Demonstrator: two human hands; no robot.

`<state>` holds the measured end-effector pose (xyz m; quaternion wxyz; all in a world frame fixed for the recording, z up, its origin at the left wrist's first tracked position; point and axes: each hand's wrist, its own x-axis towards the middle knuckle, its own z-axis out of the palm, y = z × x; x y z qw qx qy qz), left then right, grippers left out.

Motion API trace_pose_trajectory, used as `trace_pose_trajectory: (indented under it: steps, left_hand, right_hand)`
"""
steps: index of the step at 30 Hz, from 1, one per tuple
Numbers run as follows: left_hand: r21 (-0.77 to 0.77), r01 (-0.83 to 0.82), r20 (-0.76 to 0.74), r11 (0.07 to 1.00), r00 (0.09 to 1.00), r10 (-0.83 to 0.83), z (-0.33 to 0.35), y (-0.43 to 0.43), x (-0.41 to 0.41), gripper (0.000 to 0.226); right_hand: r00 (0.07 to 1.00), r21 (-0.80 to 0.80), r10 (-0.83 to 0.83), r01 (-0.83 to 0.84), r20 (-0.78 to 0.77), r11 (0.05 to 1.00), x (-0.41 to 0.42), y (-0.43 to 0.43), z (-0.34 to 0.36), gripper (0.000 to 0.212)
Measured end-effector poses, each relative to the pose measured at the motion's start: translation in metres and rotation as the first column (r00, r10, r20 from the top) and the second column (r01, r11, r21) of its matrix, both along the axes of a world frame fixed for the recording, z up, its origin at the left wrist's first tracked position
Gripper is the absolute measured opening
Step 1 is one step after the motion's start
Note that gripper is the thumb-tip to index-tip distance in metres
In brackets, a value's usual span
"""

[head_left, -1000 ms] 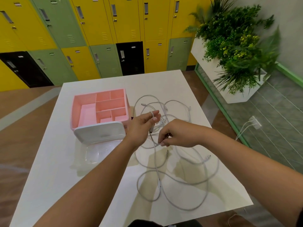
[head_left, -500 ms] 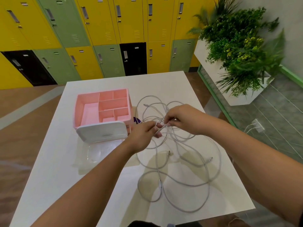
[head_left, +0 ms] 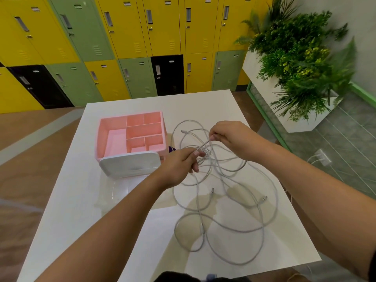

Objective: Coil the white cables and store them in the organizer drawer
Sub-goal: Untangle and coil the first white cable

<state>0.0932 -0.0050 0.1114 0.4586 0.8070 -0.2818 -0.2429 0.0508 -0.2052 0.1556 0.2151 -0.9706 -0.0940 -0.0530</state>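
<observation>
Where the room ends, lockers [head_left: 126, 37]: a wall of yellow, green and black doors behind the far edge of the table.
Table [head_left: 81, 200]: white, glossy, on a brown floor; it carries the organizer and the cables.
Plant [head_left: 301, 58]: leafy green with some yellow, in a white planter [head_left: 301, 125] on the floor to the right of the table.
Cables [head_left: 202, 233]: white, thin, in loose overlapping loops over the right half of the table. They are uncoiled, to the right of the organizer, with none in it. The tangle is densest between the two hands.
Organizer [head_left: 102, 139]: pink box with open compartments on top and a white front panel, on the left half of the table.
Drawer [head_left: 122, 190]: clear plastic, drawn out toward the viewer below the white panel, resting on the table.
Left hand [head_left: 179, 165]: fingers curled, pinching a strand of cable just right of the organizer's near corner.
Right hand [head_left: 230, 137]: fingers curled, pinching the same strand farther back; a short taut stretch runs between the two hands.
Plug [head_left: 322, 157]: white, on the green floor at right, well apart from the table.
Purple item [head_left: 172, 148]: small, mostly hidden behind the organizer's right side; cannot tell what it is.
Connector [head_left: 212, 190]: small cable end lying on the table below the hands.
</observation>
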Motion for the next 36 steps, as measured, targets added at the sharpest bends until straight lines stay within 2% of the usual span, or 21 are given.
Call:
trace_pose_trajectory:
  steps: [5, 10, 13, 16, 19, 22, 25, 28, 32, 36]
  left_hand:
    - [-0.004, 0.054, -0.054, 0.999, 0.997, -0.055, 0.009, 0.005, 0.002, 0.029]
    - [-0.043, 0.068, -0.146, 0.997, 0.987, -0.074, 0.015, 0.008, 0.0, 0.029]
    - [-0.119, 0.031, -0.234, 0.992, 0.97, -0.059, 0.02, 0.007, -0.003, 0.03]
    - [-0.191, -0.005, -0.254, 0.982, 0.966, -0.044, 0.025, 0.003, -0.004, 0.036]
    - [-0.238, -0.007, -0.269, 0.971, 0.961, -0.059, 0.034, -0.003, -0.008, 0.046]
    - [-0.268, -0.032, -0.324, 0.963, 0.944, -0.059, 0.037, -0.008, -0.01, 0.04]
    - [-0.338, -0.117, -0.405, 0.934, 0.914, -0.032, 0.035, -0.01, -0.003, 0.036]
    - [-0.397, -0.172, -0.505, 0.902, 0.861, -0.058, 0.035, -0.01, 0.0, 0.033]
    - [-0.387, -0.113, -0.419, 0.915, 0.906, -0.066, 0.028, -0.013, -0.002, 0.037]
    - [-0.377, -0.23, -0.38, 0.897, 0.922, 0.077, 0.017, -0.021, -0.001, 0.043]
  right_hand:
    - [0.996, 0.003, -0.014, 0.014, 0.088, 1.0, -0.004, -0.007, 0.005, 0.016]
    - [0.99, -0.076, -0.084, 0.093, 0.115, 0.993, -0.001, -0.019, 0.0, 0.014]
    - [0.975, -0.006, -0.208, 0.209, 0.076, 0.978, -0.001, -0.022, -0.004, 0.016]
    - [0.947, 0.015, -0.322, 0.321, 0.013, 0.947, -0.001, -0.02, -0.016, 0.018]
    - [0.933, 0.053, -0.359, 0.36, -0.024, 0.931, 0.002, -0.008, -0.027, 0.018]
    - [0.925, 0.083, -0.377, 0.38, -0.051, 0.921, 0.005, 0.0, -0.03, 0.018]
    - [0.923, 0.12, -0.365, 0.378, -0.12, 0.918, 0.002, 0.004, -0.034, 0.019]
    - [0.915, 0.224, -0.326, 0.379, -0.239, 0.898, -0.006, 0.01, -0.046, 0.023]
    - [0.902, 0.277, -0.258, 0.362, -0.346, 0.89, -0.018, 0.027, -0.048, 0.022]
    - [0.885, 0.165, -0.156, 0.25, -0.439, 0.954, -0.029, 0.05, -0.036, 0.022]
